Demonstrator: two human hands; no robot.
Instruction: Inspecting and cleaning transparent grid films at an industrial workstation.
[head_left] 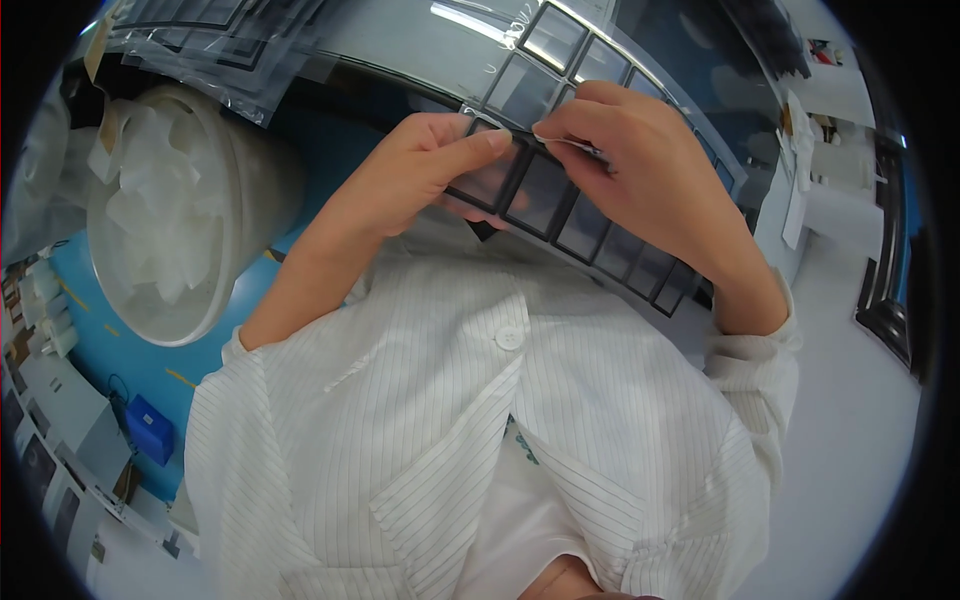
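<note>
A clear plastic sheet with a row of dark-framed rectangular panels (541, 195) is held up before my chest, tilted down to the right. My left hand (425, 165) grips its left end, thumb on top of the first panel and fingers showing through from beneath. Above the sheet's upper edge, my right hand (640, 150) pinches a thin, pale strip or flap (580, 147) between thumb and forefinger. What the strip is, I cannot make out. Just beyond, more dark-framed panels (530, 88) lie in a grid on the table.
The glossy table (400, 38) spans the far side. Bagged dark-framed sheets (215, 45) overhang its left part. A large white bin (205, 320) with crumpled pale film (160, 220) stands at left on the blue floor (100, 275). A blue box (150, 430) sits at lower left.
</note>
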